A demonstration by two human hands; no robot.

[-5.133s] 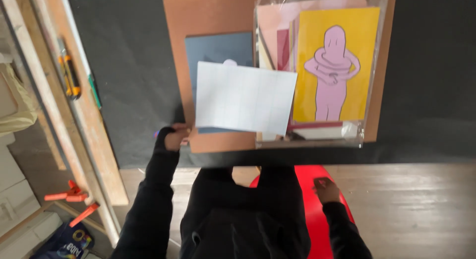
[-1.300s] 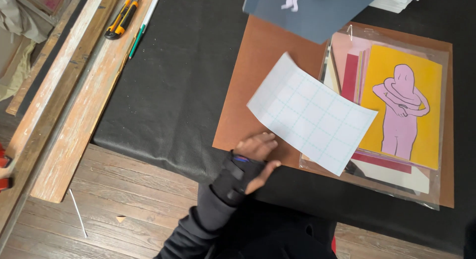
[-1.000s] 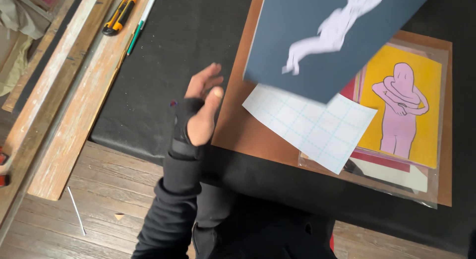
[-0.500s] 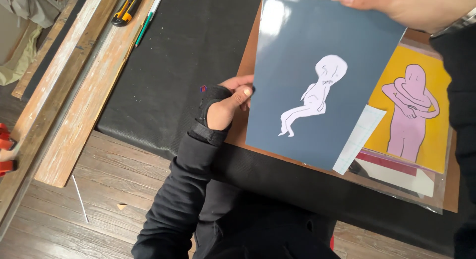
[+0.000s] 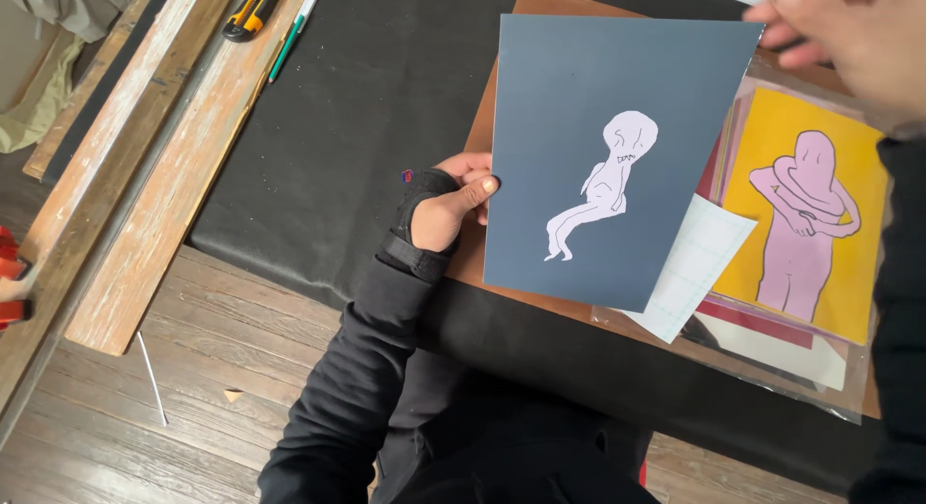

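The dark blue sheet (image 5: 617, 157) with a pale cut-out figure is pinched at its nine o'clock edge by the fingers (image 5: 475, 188) of the left hand (image 5: 446, 207), thumb on the front face. It is held above the brown board (image 5: 540, 2) on the black counter (image 5: 367, 128). The right hand (image 5: 849, 36) is seen blurred at one o'clock of the sheet, fingers loosely spread; contact cannot be told. A gridded white paper (image 5: 696, 268) lies at five o'clock, the yellow picture (image 5: 805, 224) at three o'clock. With one edge gripped, the sheet could be creased or could sag onto the stack.
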